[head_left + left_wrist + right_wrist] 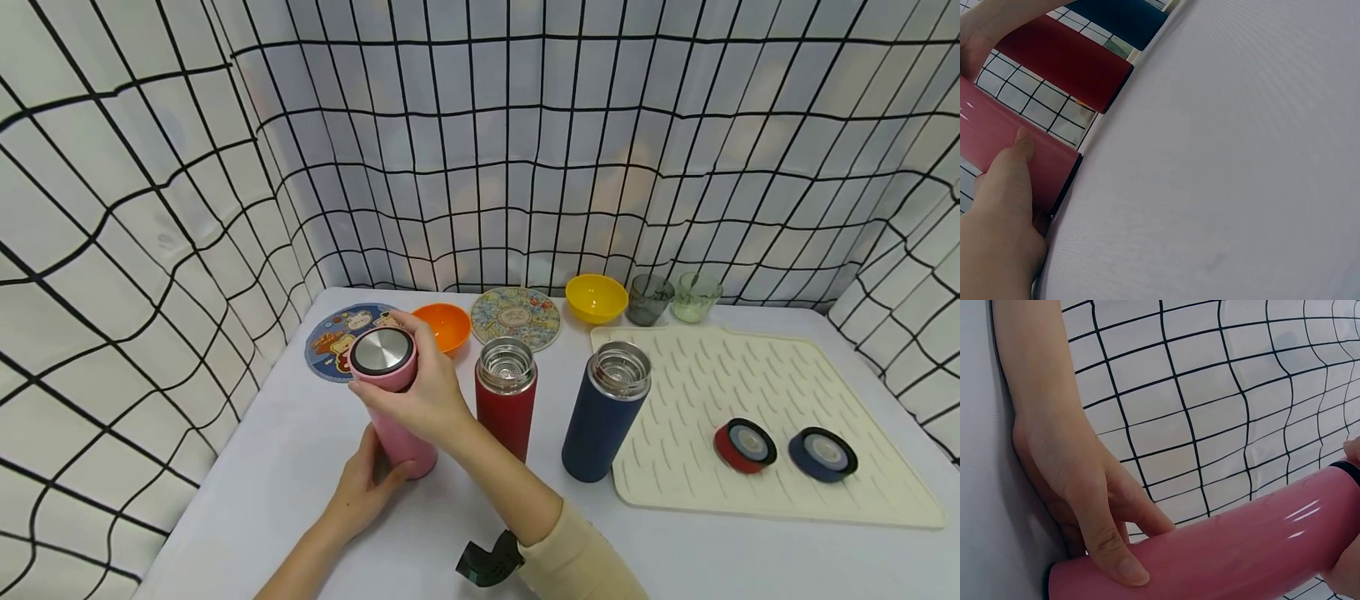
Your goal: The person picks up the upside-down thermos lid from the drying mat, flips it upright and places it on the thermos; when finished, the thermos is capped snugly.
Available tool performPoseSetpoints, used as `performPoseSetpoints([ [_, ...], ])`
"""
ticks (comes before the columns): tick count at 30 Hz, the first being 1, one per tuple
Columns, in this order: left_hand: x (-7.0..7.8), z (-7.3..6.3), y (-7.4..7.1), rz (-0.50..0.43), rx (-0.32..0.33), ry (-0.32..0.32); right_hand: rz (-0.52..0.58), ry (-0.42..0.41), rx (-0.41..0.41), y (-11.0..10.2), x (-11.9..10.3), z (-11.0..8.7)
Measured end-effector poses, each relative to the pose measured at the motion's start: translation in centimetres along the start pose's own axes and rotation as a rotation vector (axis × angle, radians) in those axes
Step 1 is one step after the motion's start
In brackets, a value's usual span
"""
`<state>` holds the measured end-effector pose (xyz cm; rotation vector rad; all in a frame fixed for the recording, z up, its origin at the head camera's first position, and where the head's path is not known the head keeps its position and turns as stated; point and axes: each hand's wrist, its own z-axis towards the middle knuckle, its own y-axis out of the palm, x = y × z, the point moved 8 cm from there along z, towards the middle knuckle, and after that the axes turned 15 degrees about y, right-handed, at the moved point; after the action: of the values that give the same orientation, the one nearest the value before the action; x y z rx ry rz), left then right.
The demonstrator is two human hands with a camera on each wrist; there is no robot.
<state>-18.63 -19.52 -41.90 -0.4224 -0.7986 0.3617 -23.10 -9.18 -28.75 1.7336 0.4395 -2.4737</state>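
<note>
A pink thermos (402, 446) stands upright on the left part of the white table. My left hand (358, 497) holds its lower body, the thumb lying along the side, as the left wrist view also shows. Up at the top, my right hand (429, 390) grips the pink lid (382, 352), which has a steel disc and black ring. Whether the lid's thread is engaged cannot be seen. Right of the hands stand a red thermos (506, 421) and a dark blue thermos (600, 429), both lidless with steel necks showing.
A cream mat (697, 375) at the right bears a red lid (745, 446) and a blue lid (822, 455). Along the back are two round patterned mats, an orange bowl (442, 325), a yellow bowl (596, 298) and two glasses. Black netting (480, 172) surrounds the table.
</note>
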Motion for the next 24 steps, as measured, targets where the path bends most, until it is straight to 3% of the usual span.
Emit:
performPoseSetpoints([
  [4,-1.5,-0.5,0.2,0.011,-0.009,-0.029,-0.005,0.030,0.042,0.0,0.0,0.1],
  [9,-1.7,-0.8,0.2,0.018,-0.012,-0.035,0.021,0.026,0.028,0.2,0.4,-0.1],
  [12,-1.1,-0.8,0.3,0.025,-0.013,-0.021,0.040,-0.045,-0.048,0.3,0.4,-0.4],
  [15,0.3,-0.4,0.1,0.037,-0.012,-0.024,0.053,-0.107,-0.104,0.3,0.4,-0.5],
  [19,2.1,0.6,-0.4,0.043,-0.030,-0.057,0.070,-0.056,-0.093,0.1,0.7,-0.2],
  [24,1.6,0.6,-0.3,0.049,-0.035,-0.071,0.101,-0.020,-0.064,-0.2,0.9,0.0],
])
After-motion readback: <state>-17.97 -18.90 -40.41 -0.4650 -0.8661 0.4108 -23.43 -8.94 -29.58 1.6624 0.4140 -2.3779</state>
